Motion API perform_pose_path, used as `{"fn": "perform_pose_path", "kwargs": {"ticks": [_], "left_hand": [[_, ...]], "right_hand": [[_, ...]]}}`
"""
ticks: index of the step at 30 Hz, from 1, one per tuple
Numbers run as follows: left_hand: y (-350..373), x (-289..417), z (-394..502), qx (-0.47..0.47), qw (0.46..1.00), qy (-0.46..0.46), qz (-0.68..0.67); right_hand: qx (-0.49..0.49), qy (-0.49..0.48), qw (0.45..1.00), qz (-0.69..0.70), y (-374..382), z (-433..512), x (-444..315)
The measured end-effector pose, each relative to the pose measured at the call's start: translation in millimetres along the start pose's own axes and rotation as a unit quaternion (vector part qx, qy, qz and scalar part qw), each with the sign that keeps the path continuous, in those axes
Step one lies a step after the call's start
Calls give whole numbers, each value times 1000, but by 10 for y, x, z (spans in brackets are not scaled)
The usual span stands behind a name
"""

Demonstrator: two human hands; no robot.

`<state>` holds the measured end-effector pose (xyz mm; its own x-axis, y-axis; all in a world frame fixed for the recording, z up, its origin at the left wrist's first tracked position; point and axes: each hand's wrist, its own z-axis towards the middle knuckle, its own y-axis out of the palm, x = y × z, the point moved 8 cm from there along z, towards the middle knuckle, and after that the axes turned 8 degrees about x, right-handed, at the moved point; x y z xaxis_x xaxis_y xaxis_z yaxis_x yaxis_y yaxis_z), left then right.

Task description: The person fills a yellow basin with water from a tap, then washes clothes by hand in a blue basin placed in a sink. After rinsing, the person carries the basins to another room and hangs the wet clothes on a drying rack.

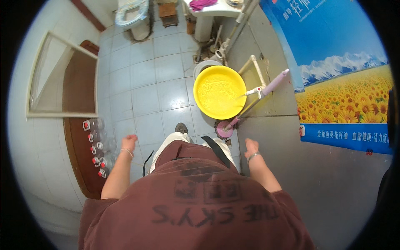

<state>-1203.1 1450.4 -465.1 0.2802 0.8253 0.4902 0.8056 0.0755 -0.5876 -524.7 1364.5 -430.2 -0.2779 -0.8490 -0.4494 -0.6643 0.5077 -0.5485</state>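
My left hand [129, 143], with a bracelet at the wrist, hangs loosely curled at my left side and holds nothing I can see. Nearest to it are several clear plastic bottles [99, 145] with red caps and handles. On my other side, my right hand [251, 147] is also curled and seemingly bare, with a metal-banded watch or bracelet at its wrist. Ahead of me, apart from both hands, stands a yellow plastic basin [220, 93] holding water. A thin stream runs into it from a white tap [254, 91].
A pink-handled mop [275, 82] leans beside the basin, its round pink head on the tiled floor [147, 81]. Behind the basin is a grey bucket [204, 66]. Farther off are a toilet [139, 26], a wooden stool [168, 14] and a pedestal washbasin [204, 28]. A framed mirror [64, 79] is at left.
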Motion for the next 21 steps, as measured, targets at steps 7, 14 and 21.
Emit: {"fn": "perform_pose_path", "kwargs": {"ticks": [7,14,21], "left_hand": [[-43,1225,1,-1,999,12,-43],[231,420,-467,-28,993,-111,-25],[67,420,-752,-65,994,-42,76]], "right_hand": [[98,-256,960,56,211,69,-1211],[80,-366,913,-159,257,196,-2085],[9,-435,875,-211,429,204,-2355]]}}
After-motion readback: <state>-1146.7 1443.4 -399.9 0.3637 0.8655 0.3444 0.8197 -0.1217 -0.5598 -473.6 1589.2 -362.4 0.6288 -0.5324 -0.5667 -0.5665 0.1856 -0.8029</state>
